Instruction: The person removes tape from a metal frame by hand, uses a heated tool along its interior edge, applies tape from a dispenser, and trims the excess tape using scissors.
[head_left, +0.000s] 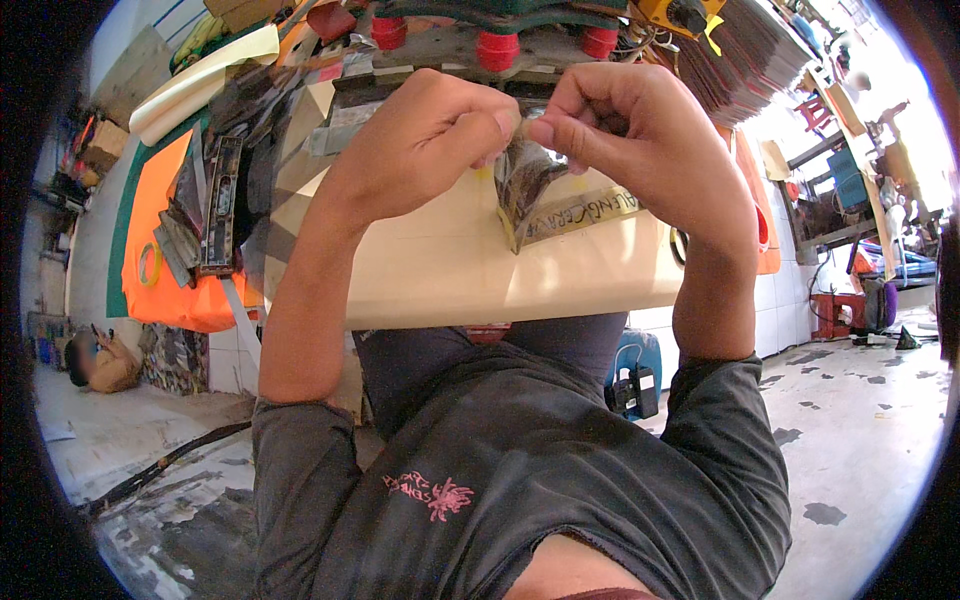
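Observation:
My left hand (440,140) and my right hand (630,130) are raised over the table, fingertips almost meeting. Both are closed in a pinch, thumbs pointing toward each other. What lies between the fingertips is too small to make out. Just below them is a dark, see-through plastic piece (517,185) with a yellowish strip (575,222) bearing handwriting along its lower edge. Whether my fingers grip this plastic is hidden. The cream-coloured table covering (430,275) spreads beneath both hands.
At the left, an orange sheet (150,280) holds a tape roll (150,264) and a long dark tray (221,205). A cream roll (200,85) lies behind. Red feet (497,50) support a dark green frame ahead. Stacked sheets (750,60) stand far right. A person (110,362) sits at left.

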